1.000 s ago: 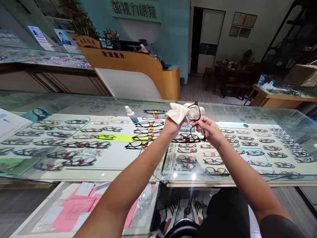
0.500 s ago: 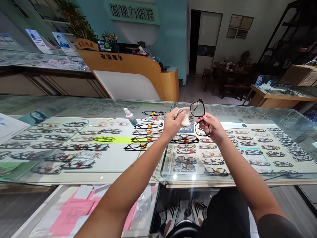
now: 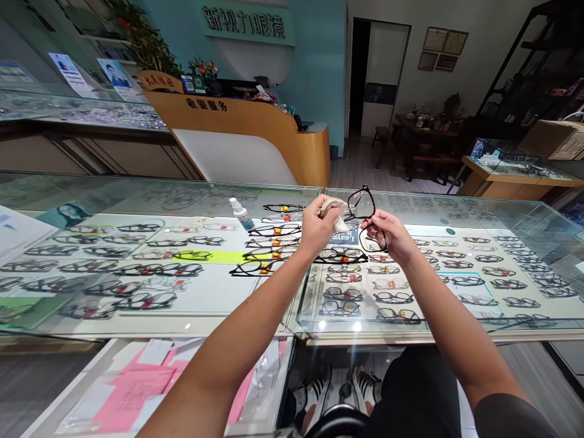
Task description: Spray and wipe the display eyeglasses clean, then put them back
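My left hand (image 3: pixel 318 226) is closed on a pale cleaning cloth (image 3: pixel 339 218), its fingers bunching the fabric beside the raised lens. A pair of dark-framed eyeglasses (image 3: pixel 373 205) is pinched in my right hand (image 3: pixel 387 236) near the bridge. The frame is tilted, one rim up and the other hanging lower. Both hands are above the glass display counter (image 3: pixel 219 325). To the left of my left hand a white spray bottle (image 3: pixel 241 214) stands on the glass. Several dark eyeglasses (image 3: pixel 274 242) lie in a column between the bottle and my left forearm.
Rows of eyeglasses (image 3: pixel 456 264) fill the display on both sides. Below the counter an open drawer (image 3: pixel 55 406) holds pink and white papers (image 3: pixel 132 389). A curved wooden reception desk (image 3: pixel 314 152) stands beyond, and a cardboard box (image 3: pixel 557 137) is at far right.
The eyeglasses have turned slightly, with the upper rim now narrower to my view and a little further left. The cloth has shifted slightly in my left hand.
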`<state>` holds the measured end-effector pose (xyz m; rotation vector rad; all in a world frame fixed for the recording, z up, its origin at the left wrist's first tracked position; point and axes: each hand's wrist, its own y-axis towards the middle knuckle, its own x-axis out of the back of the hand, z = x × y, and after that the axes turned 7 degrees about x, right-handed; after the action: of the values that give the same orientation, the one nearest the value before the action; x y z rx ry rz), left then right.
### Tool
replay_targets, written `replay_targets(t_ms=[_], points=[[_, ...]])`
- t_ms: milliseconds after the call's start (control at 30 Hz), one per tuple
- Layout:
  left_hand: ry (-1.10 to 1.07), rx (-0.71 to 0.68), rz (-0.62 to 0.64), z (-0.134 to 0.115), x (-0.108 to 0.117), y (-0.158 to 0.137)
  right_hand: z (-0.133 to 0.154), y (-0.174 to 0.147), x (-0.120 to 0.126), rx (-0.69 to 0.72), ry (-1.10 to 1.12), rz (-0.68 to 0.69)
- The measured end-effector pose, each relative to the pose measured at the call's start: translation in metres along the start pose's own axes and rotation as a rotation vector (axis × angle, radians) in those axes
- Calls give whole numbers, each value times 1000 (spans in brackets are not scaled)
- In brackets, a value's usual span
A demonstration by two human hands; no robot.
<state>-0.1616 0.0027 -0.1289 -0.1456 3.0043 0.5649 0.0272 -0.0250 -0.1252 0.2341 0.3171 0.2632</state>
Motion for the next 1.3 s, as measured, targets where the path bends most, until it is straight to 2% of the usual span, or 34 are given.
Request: replay_targets(t_ms=[400,567,733,800,967,1300], points=[[-33,-16,-82,-1,0,0,3,-1,-2,-12,-11,8],[-75,-39,37,5,4,2,2,0,-2,-32,-6,5],[259,-195,264,7,10,-2,6,0,2,-37,-28,-5],[362,-260,312,8,11,-3,9,0,4,-45,-42,20],[396,-348,270,10,12,-1,15,0,11,-90,-100,82],[447,-365,260,10,13,0,17,-1,14,-118,-188,157]])
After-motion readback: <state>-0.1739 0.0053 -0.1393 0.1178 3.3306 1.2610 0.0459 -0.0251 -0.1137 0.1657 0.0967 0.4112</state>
